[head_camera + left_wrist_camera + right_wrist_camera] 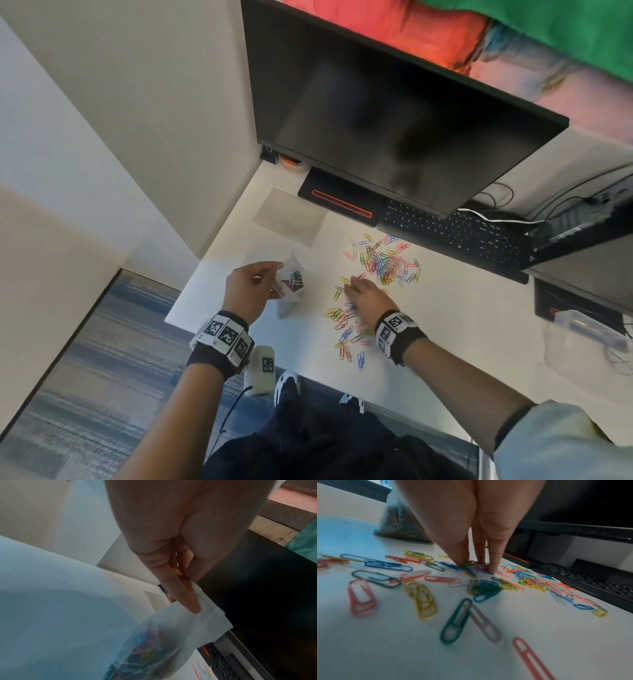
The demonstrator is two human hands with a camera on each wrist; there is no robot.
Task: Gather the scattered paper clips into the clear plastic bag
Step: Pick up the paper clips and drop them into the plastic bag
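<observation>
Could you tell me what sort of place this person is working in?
Most likely an office or study desk: a dark monitor stands over a black keyboard on a white desk, with cables at the right and carpet below.

Open tabletop (445, 325) to the right and near edge

A keyboard (455, 233) and monitor (394, 130) wall off the far side; paper clips (387, 263) litter the middle, and the clear plastic bag (291, 287) stands to the left.
</observation>
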